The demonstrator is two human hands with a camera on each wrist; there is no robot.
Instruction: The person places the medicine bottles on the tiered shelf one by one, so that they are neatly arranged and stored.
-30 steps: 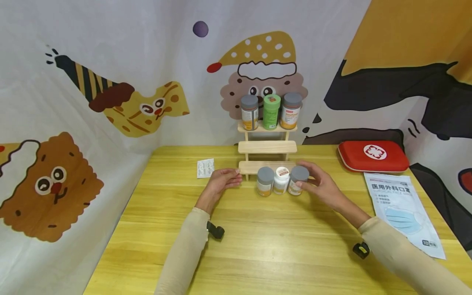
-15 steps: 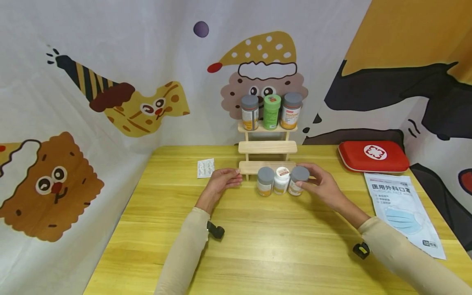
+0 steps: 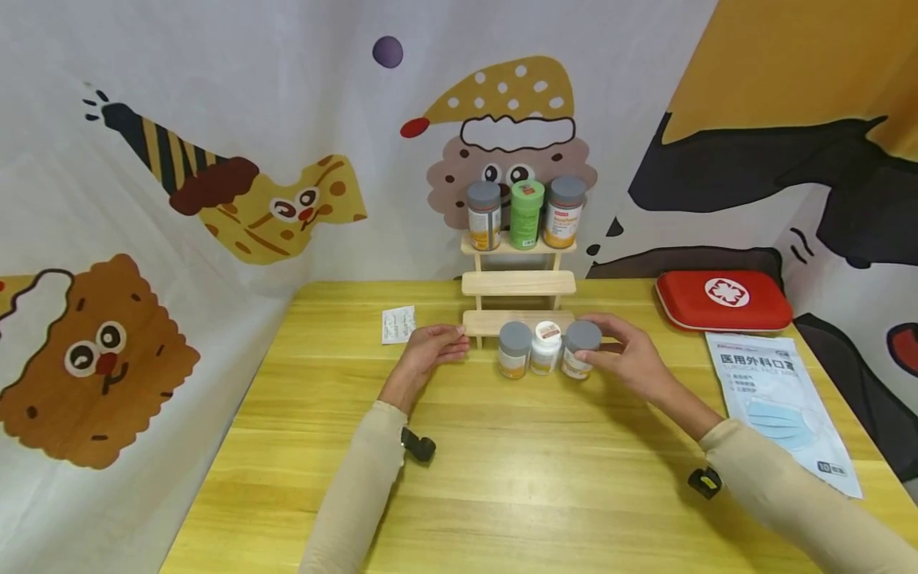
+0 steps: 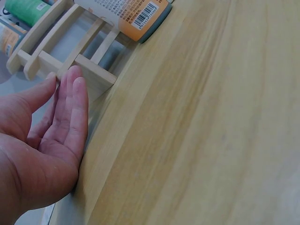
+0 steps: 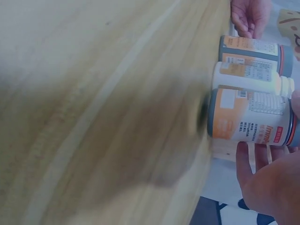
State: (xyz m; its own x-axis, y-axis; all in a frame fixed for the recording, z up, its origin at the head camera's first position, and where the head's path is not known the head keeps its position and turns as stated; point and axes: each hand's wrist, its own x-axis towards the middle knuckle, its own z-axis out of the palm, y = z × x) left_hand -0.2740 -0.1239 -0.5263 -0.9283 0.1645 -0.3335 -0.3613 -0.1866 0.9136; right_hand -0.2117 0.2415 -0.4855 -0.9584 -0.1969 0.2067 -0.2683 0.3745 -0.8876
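My left hand (image 3: 433,347) is at the left end of the lowest step of a three-tier wooden rack (image 3: 518,283), its thumb and fingertips pinching the step's end (image 4: 60,70). With thumb and fingers my right hand (image 3: 631,359) holds the lid of a grey-lidded supplement bottle (image 3: 577,363), upright in front of the rack. To that bottle's left stand a smaller white bottle (image 3: 546,355) and another grey-lidded bottle (image 3: 514,359). Up on the top step are two grey-lidded bottles, left (image 3: 484,227) and right (image 3: 562,223), with a green bottle (image 3: 526,219) between them.
A red first-aid case (image 3: 688,307) lies at the back right of the wooden table (image 3: 488,478). Below it is a surgical mask packet (image 3: 782,391). Left of the rack rests a small white sachet (image 3: 397,324). A cartoon-printed cloth (image 3: 287,72) hangs behind.
The bottle in my right hand has shifted very slightly rightward from the white bottle. My left hand keeps its place at the rack, and the whole head view has tilted a little.
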